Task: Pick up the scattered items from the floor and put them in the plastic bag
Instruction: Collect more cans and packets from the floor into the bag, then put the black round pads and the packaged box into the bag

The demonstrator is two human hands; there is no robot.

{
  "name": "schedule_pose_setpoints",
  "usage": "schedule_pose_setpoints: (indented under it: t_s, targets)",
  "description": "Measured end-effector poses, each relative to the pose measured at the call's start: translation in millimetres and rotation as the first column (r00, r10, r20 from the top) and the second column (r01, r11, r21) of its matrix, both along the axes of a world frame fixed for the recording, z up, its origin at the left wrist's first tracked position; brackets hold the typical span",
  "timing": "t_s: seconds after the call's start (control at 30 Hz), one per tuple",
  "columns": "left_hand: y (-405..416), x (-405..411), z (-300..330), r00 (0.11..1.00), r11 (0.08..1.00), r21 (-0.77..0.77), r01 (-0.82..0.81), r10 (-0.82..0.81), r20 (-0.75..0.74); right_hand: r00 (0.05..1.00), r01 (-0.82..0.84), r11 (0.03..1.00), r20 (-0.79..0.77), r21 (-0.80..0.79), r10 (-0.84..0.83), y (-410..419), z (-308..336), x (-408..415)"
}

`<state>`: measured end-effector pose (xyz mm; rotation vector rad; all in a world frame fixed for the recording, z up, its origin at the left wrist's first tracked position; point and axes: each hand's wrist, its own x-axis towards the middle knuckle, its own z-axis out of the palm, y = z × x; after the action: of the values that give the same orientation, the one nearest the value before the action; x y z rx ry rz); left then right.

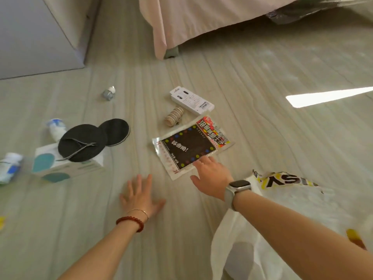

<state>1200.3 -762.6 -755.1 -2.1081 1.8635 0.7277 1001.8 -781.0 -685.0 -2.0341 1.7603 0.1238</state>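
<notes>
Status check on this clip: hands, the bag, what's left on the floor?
Left hand open, flat on floor. Right hand open, fingers on flat snack packet, not lifted. Plastic bag under right arm. Nothing blocking the packet.

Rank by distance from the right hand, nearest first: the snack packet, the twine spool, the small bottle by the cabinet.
From the right hand:
1. Snack packet, touching the fingertips.
2. Twine spool, just beyond the packet.
3. Small bottle, far left, near the cabinet.

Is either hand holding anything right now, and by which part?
Nothing held. The right hand only touches the packet's near edge; the left hand lies flat on the floor.
</notes>
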Motion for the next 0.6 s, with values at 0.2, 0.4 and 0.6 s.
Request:
schedule_pose_setpoints:
  t_s: [0.2,0.4,0.6]
  targets:
    - [5,20,-23,1.000,1.000,0.019,0.007,-0.006,-0.021,0.989,0.126,0.992,-0.078,0.029,-0.124,-48,-58,66]
    - [4,30,-31,0.999,1.000,0.012,0.015,-0.015,-0.050,0.967,0.172,0.985,-0.196,0.030,-0.163,-62,-79,68]
    - [0,38,-28,0.990,0.955,-0.284,-0.086,0.050,-0.133,0.963,0.023,0.999,-0.268,0.026,-0.015,-43,-68,76]
